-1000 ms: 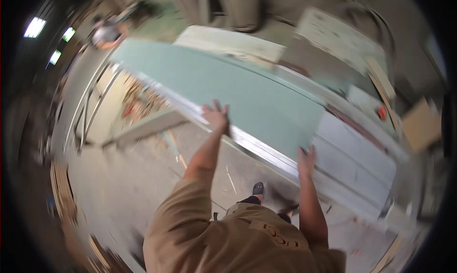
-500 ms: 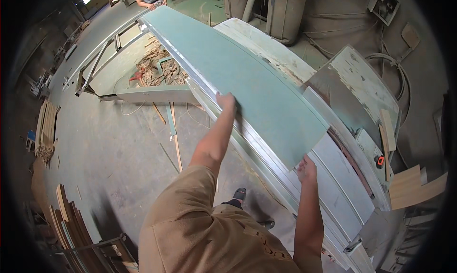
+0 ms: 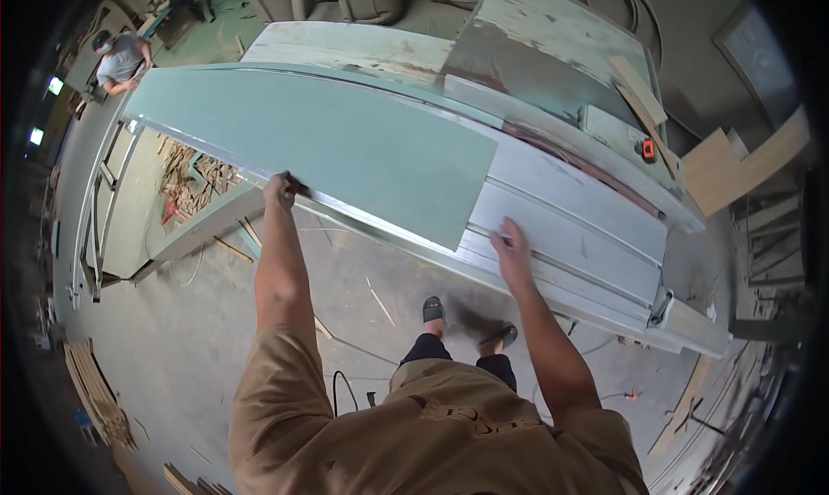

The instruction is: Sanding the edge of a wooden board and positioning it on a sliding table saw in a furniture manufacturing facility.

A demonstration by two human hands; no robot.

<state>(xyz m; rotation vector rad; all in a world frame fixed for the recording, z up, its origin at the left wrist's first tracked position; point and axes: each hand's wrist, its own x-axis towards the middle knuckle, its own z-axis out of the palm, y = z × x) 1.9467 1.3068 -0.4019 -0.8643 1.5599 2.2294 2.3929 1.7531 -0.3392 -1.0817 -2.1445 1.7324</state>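
A long pale green panel (image 3: pixel 328 141) lies flat on the silver metal table of a large machine. My left hand (image 3: pixel 281 189) is closed at the panel's near edge, its fingertips partly hidden. Just past the panel's right end, my right hand (image 3: pixel 513 246) is over the bare grooved metal table (image 3: pixel 570 236), fingers apart and holding nothing. Whether its fingertips touch the metal I cannot tell. At the panel's far left end, a co-worker (image 3: pixel 123 62) in a grey shirt has both hands close to its edge.
Wood scraps (image 3: pixel 190 180) are heaped beneath the panel's left part, beside a metal frame (image 3: pixel 104 176). Behind the table stand a worn white board (image 3: pixel 553 29) and an orange-and-black tape measure (image 3: pixel 648 149). Wooden strips (image 3: pixel 93 387) and cables lie on the floor.
My view has turned right. My right hand has left the panel's near corner and is now over the metal table, fingers spread. My left hand stays at the panel's near edge.
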